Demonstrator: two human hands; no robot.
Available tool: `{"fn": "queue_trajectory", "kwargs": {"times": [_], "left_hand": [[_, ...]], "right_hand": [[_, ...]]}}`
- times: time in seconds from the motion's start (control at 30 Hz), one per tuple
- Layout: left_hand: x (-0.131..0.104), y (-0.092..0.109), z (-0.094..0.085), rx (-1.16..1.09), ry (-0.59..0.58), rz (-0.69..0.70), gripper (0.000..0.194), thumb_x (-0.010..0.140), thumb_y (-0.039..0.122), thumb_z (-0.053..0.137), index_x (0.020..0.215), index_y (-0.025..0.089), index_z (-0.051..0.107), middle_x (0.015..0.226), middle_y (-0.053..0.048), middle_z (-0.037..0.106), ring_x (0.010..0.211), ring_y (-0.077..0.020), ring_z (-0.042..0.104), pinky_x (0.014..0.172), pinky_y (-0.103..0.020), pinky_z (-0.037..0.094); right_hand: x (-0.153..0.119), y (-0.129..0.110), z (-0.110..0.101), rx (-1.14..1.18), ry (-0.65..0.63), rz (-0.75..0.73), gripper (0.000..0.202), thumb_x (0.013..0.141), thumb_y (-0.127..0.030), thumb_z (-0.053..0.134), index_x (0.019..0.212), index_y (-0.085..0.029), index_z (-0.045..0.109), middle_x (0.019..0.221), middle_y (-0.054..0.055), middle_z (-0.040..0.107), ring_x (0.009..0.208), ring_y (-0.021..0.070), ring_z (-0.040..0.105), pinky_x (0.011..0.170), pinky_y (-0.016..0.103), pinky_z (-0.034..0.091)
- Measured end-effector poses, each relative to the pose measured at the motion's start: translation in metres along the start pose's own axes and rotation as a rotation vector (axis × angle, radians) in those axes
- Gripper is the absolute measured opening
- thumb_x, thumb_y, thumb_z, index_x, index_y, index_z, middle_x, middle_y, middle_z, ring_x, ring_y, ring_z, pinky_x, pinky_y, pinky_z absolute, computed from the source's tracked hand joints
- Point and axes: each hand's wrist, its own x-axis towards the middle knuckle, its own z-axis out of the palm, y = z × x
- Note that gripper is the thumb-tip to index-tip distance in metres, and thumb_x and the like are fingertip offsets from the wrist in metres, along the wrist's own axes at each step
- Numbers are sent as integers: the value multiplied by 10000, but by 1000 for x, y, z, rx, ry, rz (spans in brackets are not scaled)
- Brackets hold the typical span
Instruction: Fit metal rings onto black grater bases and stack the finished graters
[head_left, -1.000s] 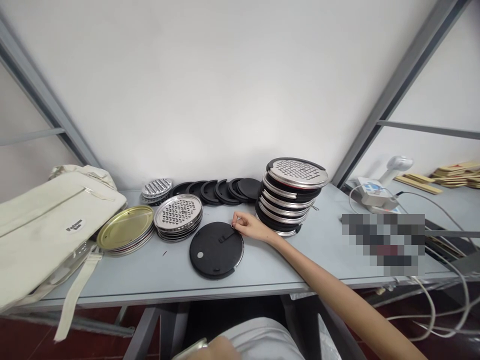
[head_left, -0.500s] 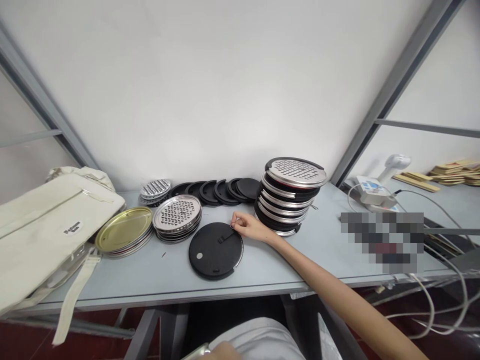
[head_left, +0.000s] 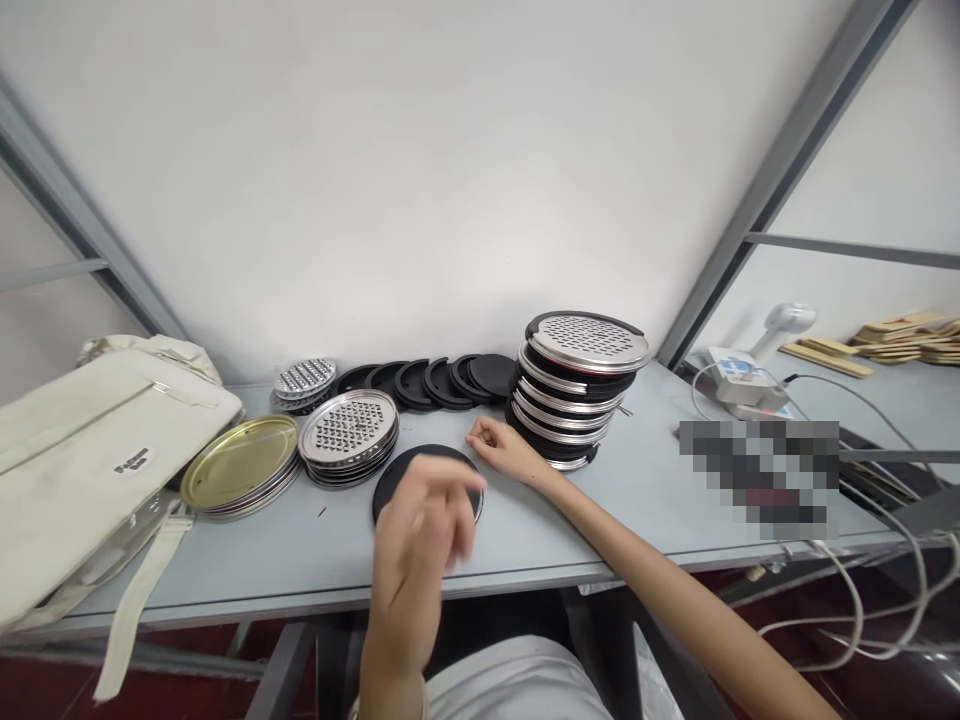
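Observation:
A black round disc [head_left: 390,482] with a silvery edge lies near the front of the grey table, partly hidden by my left hand [head_left: 429,520]. That hand, blurred, is over the disc with its fingers bent and apart, nothing visible in them. Just right of the disc, my right hand [head_left: 504,452] rests by the table top with its fingers curled together; anything inside them is hidden. Behind it on the right rises a tall stack of metal grater plates and black rings [head_left: 577,400]. Left of the disc sits a lower stack of round grater plates [head_left: 349,430].
Golden round plates [head_left: 240,465] are stacked at the left beside a cream bag [head_left: 90,450]. Black rings [head_left: 412,385] overlap in a row along the wall, next to small grater discs [head_left: 305,378]. To the right are a white device [head_left: 739,375], cables and wooden pieces [head_left: 829,355].
My left hand has risen from the bottom edge to over the disc. My right hand has moved off the disc's edge, its fingers now more curled. The view has shifted slightly.

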Motion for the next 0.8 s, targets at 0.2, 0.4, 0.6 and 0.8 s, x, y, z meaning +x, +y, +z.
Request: {"fn": "queue_trajectory", "kwargs": {"times": [0.2,0.4,0.6,0.8], "left_hand": [[44,-52,-1,879,-57,-108,237,852,278,557,1081,218,538,1042,-62,527,999,-236,510,885,-383,411],[37,-72,-5,867,-174,-149,156,874,196,483,1016,212,545,1013,-59,538,999,-233,511,884,-387,422],[41,-75,-5,643,-252,-126,167,871,151,455,955,219,582,978,-46,565,940,-199,535,863,-349,445],[38,-67,-2,451,-369,-141,161,860,180,503,962,228,618,971,-33,589,932,-176,560,866,-312,451]], "right_hand": [[-13,-7,1,0,108,85,226,868,-393,509,760,-205,444,628,-10,594,570,131,523,568,248,394],[-28,-18,4,-163,163,34,239,891,-381,479,732,-203,484,651,-5,560,602,137,488,585,258,361],[-48,-21,5,-142,142,35,255,933,-358,409,726,-212,435,622,-27,487,591,135,451,588,259,341],[-71,-20,5,-60,152,75,273,960,-371,343,733,-226,387,646,-26,449,613,148,440,611,271,349]]}}
